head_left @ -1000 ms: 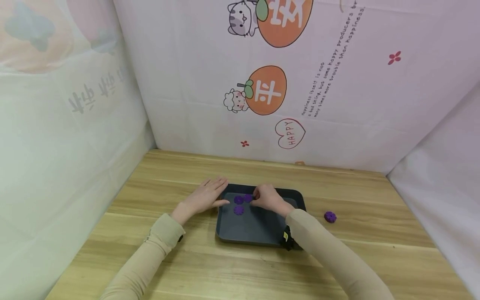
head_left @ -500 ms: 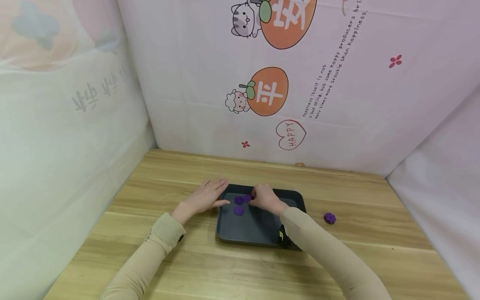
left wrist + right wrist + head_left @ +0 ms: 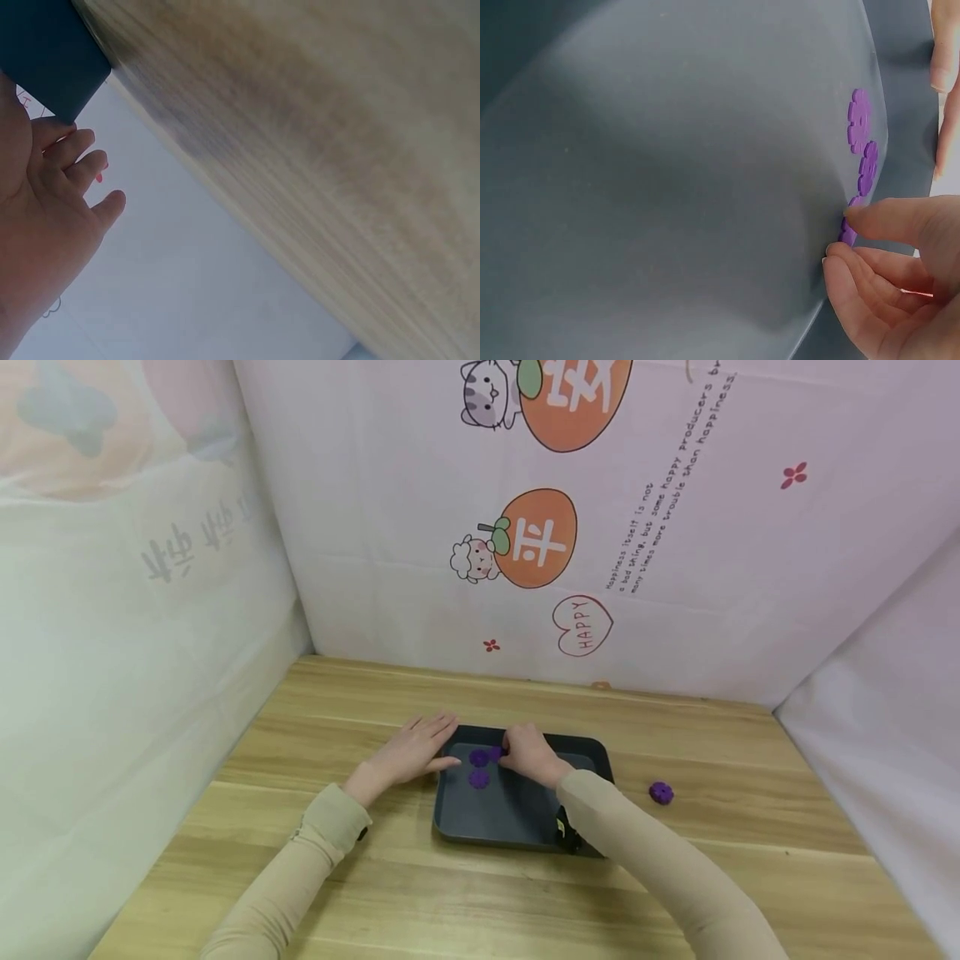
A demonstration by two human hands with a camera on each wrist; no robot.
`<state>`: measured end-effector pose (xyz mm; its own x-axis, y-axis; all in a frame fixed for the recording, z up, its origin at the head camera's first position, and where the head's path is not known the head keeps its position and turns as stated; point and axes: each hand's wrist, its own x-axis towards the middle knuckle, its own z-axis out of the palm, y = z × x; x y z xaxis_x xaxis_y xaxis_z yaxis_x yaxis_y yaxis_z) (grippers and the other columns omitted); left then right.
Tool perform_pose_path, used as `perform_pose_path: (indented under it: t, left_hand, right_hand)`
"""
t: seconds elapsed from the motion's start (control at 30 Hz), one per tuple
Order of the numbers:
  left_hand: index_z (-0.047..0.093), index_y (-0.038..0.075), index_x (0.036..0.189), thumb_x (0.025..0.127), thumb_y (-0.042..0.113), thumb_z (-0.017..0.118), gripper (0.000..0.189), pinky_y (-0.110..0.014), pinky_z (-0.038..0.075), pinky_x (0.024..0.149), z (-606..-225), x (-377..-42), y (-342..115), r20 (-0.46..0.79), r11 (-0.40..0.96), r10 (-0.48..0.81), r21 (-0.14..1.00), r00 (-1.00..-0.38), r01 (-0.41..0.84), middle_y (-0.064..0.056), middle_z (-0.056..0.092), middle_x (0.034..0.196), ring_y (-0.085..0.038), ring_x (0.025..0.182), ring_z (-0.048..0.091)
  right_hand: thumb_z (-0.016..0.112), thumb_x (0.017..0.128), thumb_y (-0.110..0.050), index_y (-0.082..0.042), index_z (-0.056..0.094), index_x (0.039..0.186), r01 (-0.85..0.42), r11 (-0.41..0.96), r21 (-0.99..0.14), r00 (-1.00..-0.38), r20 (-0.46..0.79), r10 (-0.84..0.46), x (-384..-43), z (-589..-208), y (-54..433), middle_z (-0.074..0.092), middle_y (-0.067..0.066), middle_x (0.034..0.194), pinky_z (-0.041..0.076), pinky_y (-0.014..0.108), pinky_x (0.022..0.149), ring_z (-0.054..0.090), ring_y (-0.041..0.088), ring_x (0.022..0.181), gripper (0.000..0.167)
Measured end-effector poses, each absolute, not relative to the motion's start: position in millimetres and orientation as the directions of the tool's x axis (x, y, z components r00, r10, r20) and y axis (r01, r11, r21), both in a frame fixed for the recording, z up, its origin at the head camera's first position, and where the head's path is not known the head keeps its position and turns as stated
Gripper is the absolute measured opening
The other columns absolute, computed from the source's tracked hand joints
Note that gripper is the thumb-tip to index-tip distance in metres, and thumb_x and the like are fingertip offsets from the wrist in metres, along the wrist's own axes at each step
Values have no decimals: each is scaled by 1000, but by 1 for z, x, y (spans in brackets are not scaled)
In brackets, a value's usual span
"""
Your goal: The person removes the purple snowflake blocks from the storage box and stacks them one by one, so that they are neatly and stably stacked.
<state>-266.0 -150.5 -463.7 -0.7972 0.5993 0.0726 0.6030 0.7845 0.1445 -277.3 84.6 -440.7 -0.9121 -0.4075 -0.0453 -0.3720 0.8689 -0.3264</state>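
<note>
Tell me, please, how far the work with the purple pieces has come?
Two purple pieces already lie in the dark tray. The right hand pinches a third piece at the tray floor; the left hand rests at the tray's edge. One piece on the table remains outside.

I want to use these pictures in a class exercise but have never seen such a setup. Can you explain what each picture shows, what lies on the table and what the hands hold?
A person works with bare hands and wears three cameras. The wide picture comes from the head; the two close ones come from the wrists. On the wooden table sits a dark tray with purple flower-shaped pieces in it. One more purple piece lies on the table beside the tray. The left hand rests flat at the tray's left edge. The right hand pinches one purple piece in tray.
</note>
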Motion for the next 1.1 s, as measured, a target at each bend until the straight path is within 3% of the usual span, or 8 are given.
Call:
perform_pose_path:
  t: [0.13,0.37,0.77,0.87,0.93,1.1]
  left_hand:
    - [30,6,156,100,54,48,76,-56,26,123,-462,-266,-150,82,782,603,134,-793,609,-14,32,162,-31,151,31]
    - [30,6,156,101,54,46,74,-56,27,122,-459,-264,-150,89,779,610,117,-788,616,-14,32,162,-31,150,32]
    - [30,6,156,101,54,45,75,-56,25,123,-459,-263,-150,72,781,608,121,-790,612,-14,31,162,-31,151,31]
    - [29,6,156,101,54,45,75,-55,24,124,-459,-262,-150,62,784,605,124,-793,608,-14,30,162,-31,151,30]
    - [29,6,156,101,54,44,74,-55,24,124,-459,-262,-150,57,786,603,127,-796,605,-13,29,163,-30,152,29]
    - [28,6,156,102,53,44,74,-55,23,124,-459,-261,-150,57,786,602,130,-796,604,-13,29,163,-30,152,29]
  right_hand:
    - [77,84,-6,2,74,83,-371,874,-315,-914,-43,-404,-277,-439,84,73,13,78,57,30,63,62,13,62,9]
    - [76,85,-5,-2,66,62,-386,865,-322,-907,-39,-419,-277,-440,86,55,1,53,37,20,49,42,8,49,25]
    - [75,84,-4,-14,41,50,-392,860,-326,-897,-75,-437,-276,-440,90,29,-8,45,22,20,44,25,7,45,50]
    - [75,84,-4,-12,43,50,-391,862,-322,-894,-90,-439,-275,-439,92,30,-6,47,21,21,44,24,8,46,47]
    - [75,83,-3,-9,53,54,-383,867,-319,-896,-100,-433,-275,-439,93,39,-5,49,25,21,45,29,8,47,37]
    - [77,82,-6,-2,74,78,-362,882,-302,-904,-118,-411,-275,-438,94,71,7,72,49,24,55,53,10,56,6]
